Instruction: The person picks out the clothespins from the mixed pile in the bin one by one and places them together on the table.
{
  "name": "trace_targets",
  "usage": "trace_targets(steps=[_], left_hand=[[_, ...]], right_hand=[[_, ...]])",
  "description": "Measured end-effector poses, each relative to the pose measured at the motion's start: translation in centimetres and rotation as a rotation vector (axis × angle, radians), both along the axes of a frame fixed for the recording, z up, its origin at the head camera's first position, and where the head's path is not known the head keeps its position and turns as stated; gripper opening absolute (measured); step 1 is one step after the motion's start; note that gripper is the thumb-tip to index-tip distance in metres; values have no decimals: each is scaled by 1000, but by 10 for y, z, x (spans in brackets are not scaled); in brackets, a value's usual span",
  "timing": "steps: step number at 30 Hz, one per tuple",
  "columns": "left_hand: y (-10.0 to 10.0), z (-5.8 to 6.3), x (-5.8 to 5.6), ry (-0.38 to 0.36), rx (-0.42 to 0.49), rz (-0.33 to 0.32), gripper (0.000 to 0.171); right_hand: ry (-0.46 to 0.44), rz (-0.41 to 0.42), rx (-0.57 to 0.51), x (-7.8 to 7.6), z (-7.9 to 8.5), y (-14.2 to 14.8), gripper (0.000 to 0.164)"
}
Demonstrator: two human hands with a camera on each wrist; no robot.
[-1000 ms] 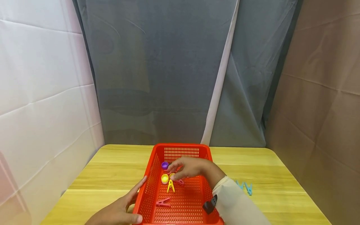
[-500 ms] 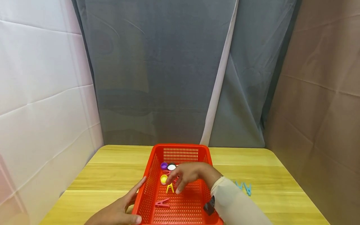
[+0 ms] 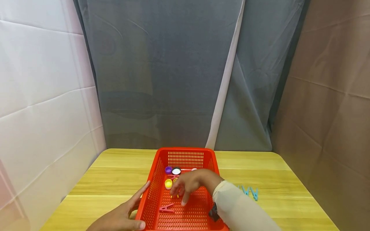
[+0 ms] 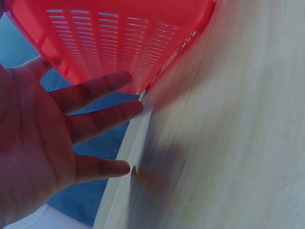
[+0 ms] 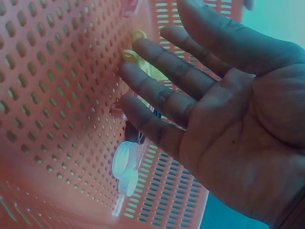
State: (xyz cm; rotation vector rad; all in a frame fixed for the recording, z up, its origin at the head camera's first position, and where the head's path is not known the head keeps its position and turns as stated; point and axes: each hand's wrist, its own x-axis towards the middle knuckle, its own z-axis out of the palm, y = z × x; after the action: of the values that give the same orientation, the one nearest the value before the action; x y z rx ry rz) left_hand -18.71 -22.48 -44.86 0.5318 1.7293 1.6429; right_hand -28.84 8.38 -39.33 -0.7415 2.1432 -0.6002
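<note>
My left hand (image 3: 122,213) steadies the left side of a red plastic basket (image 3: 188,149), its thumb and fingers spread. In the left wrist view those fingers stretch out straight beside the basket's outer wall. Inside, my right hand (image 3: 190,183) hovers with slightly bent, parted fingers and holds nothing. Its fingertips are close to a yellow clothespin (image 5: 131,56), mostly covered by the hand in the head view. A pink clothespin (image 3: 166,209) lies nearer the front. Behind the fingers are a yellow round cap (image 3: 168,183), a purple cap (image 3: 168,170) and a black-rimmed white disc (image 3: 176,171).
On the wooden table (image 3: 124,166), blue clothespins (image 3: 254,194) lie right of the basket. Another pink clothespin (image 3: 173,176) is among the caps. Clear round containers (image 5: 126,162) stand by the wall in the right wrist view. Grey cloth (image 3: 173,80) hangs behind.
My right hand has drawn back from the caps toward the front of the basket, over the yellow clothespin, uncovering the black-rimmed disc. The left hand stays at the basket's side.
</note>
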Motion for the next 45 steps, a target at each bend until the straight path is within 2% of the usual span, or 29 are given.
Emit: trace_targets(steps=[6, 12, 17, 25, 32, 39, 45], left_hand=[[1, 1, 1, 10, -9, 2, 108], [0, 0, 1, 7, -14, 12, 107], [-1, -3, 0, 1, 3, 7, 106], [-1, -3, 1, 8, 11, 8, 106], [0, -3, 0, -1, 40, -1, 105], [-1, -4, -2, 3, 34, -5, 106], [-1, -5, -2, -16, 29, 9, 105]], right_hand=[[1, 6, 41, 1, -1, -3, 52], [31, -8, 48, 2, 0, -2, 43], [27, -27, -28, 3, 0, 0, 35], [4, -89, -192, 4, 3, 4, 46], [21, -109, -340, 1, 2, 3, 43], [136, -100, -379, -2, 0, 5, 25], [152, -86, -361, -3, -1, 7, 19]])
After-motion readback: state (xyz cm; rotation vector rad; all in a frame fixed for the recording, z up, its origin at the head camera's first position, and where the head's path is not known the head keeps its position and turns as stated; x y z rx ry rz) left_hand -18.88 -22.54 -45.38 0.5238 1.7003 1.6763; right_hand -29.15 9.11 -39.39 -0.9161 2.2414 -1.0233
